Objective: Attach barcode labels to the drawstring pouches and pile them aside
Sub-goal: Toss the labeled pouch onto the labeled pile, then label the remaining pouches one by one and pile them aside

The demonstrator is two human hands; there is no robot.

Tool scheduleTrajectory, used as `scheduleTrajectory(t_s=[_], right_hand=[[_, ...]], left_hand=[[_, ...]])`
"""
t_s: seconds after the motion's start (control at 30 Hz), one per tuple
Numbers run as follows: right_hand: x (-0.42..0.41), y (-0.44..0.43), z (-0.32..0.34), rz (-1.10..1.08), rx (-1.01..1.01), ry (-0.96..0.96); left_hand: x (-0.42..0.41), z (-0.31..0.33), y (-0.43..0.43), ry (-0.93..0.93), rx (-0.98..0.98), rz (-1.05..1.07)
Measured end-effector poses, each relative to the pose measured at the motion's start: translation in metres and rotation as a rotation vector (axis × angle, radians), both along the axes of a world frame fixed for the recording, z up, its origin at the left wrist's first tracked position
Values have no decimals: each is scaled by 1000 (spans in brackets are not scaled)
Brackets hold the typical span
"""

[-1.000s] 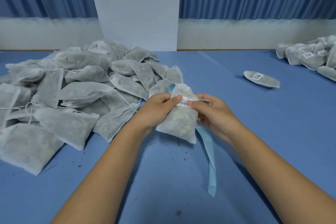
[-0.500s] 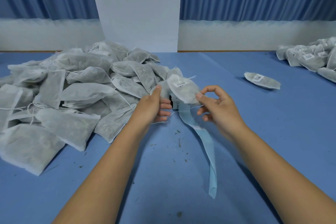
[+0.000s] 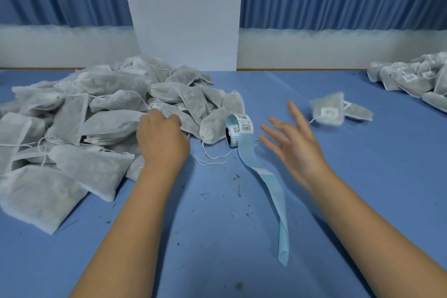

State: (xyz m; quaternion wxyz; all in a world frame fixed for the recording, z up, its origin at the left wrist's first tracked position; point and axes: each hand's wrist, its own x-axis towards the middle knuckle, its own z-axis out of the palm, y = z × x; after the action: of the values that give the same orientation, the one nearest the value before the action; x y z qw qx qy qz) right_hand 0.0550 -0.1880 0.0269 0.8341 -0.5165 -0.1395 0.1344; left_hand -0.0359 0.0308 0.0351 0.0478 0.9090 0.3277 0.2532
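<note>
Now: right hand [image 3: 296, 145] spread, empty, above desk [image 3: 362, 189]. Blurred pouch [image 3: 327, 112], labelled, just beyond its fingertips, apart from them, overlapping second pouch [image 3: 358, 112]. Left hand [image 3: 162, 138] on unlabelled pile [image 3: 84, 116], fingers bent; grip unclear. Label roll [image 3: 238, 130] between hands, backing strip [image 3: 268, 191] trailing toward viewer. Labelled pile [image 3: 416, 80] far right.

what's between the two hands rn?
Head view: the label roll, on edge, its blue backing strip trailing toward the camera, and a pouch left of it.
</note>
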Motion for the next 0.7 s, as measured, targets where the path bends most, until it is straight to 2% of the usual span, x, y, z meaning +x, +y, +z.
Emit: scheduleTrajectory(t_s=[0.1,0.37,0.57,0.7], right_hand=[[-7,4,-2,75,-157,-35],[-12,8,-2,173,-317,-114],[-14,7,-3,220,-383,-134],[-14,7,-4,257,-407,-135]], left_hand=[[-2,1,4,34,99,86],[-2,-8,24,189,49,205],[-1,-13,23,148,97,92],[-3,-14,27,71,89,126]])
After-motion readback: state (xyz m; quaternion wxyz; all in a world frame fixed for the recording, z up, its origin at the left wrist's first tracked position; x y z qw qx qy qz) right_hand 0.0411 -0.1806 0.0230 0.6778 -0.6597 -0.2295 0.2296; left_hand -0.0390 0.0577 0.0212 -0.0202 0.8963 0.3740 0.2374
